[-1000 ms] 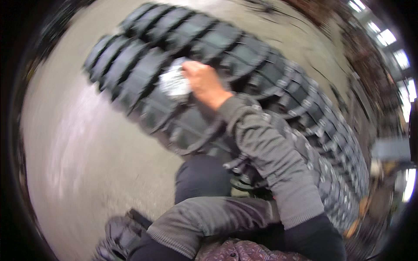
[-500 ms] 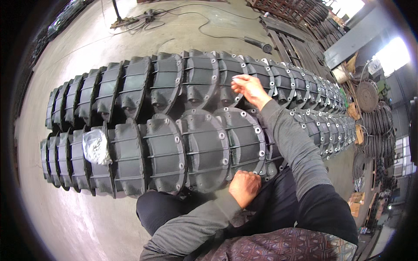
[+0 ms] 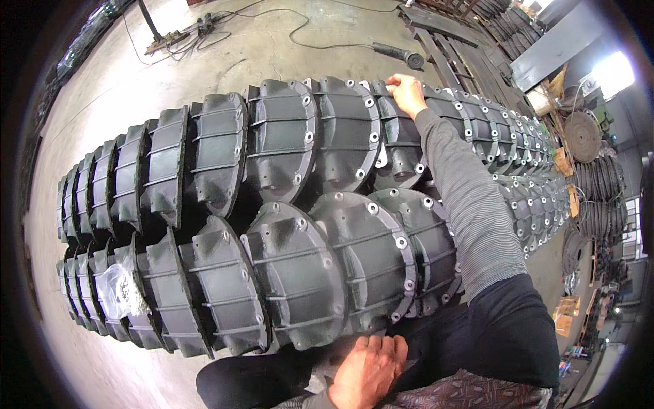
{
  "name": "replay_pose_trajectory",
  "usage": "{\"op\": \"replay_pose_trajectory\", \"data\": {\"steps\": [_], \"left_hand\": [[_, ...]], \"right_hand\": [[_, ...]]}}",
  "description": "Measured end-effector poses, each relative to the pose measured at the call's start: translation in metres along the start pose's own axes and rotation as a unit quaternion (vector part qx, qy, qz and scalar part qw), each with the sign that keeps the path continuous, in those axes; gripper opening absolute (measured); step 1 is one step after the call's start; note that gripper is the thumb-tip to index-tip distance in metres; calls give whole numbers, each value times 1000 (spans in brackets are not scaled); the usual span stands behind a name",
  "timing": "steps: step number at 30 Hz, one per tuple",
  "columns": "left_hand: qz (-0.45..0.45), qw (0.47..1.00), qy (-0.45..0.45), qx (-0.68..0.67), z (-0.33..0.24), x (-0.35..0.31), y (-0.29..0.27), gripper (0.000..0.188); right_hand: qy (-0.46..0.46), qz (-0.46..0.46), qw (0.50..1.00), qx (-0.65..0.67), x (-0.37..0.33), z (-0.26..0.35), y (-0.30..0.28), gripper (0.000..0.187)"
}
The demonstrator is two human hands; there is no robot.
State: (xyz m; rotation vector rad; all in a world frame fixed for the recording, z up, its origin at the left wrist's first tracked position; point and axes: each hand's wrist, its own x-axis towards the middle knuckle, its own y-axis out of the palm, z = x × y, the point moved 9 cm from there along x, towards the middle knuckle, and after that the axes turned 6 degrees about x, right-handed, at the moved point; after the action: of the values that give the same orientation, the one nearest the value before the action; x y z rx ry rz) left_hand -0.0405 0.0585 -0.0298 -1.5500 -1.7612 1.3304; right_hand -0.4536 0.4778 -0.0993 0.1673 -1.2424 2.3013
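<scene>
Two long rows of dark grey ribbed metal housings lie side by side across my front, a far row [image 3: 281, 129] and a near row [image 3: 300, 276]. Their flanges carry bolt holes with bare, pale metal rims. At the far edge of the far row, my right hand [image 3: 409, 95] is pinched at the top of one housing; whatever is between the fingertips is too small to make out. My left hand [image 3: 368, 371] is curled closed over my lap, beside the near row, its contents hidden. A clear plastic bag [image 3: 121, 292] of small, pale metal pieces rests on the near row's left part.
An angle grinder [image 3: 398, 54] with a cable lies on the floor beyond the far row. Dark metal beams [image 3: 449, 51] are at the back right. Coiled dark stock [image 3: 598, 198] and cardboard boxes [image 3: 567, 313] stand at the right.
My right hand has moved away, to the far row's outer edge. The left has drawn back from the near row's flange toward my lap. The view has shifted, so the housings appear larger.
</scene>
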Motion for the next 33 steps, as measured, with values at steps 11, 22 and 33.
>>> {"op": "replay_pose_trajectory", "data": {"steps": [11,22,33], "left_hand": [[-78,995,24,-55,28,-2,-5,58],[-29,998,30,-38,26,0,4,57],[15,999,-7,-50,24,1,14,53]], "right_hand": [[-90,30,994,-59,30,-12,34,18],[-145,81,977,-135,30,7,43,14],[-81,91,977,-175,38,6,46,11]]}}
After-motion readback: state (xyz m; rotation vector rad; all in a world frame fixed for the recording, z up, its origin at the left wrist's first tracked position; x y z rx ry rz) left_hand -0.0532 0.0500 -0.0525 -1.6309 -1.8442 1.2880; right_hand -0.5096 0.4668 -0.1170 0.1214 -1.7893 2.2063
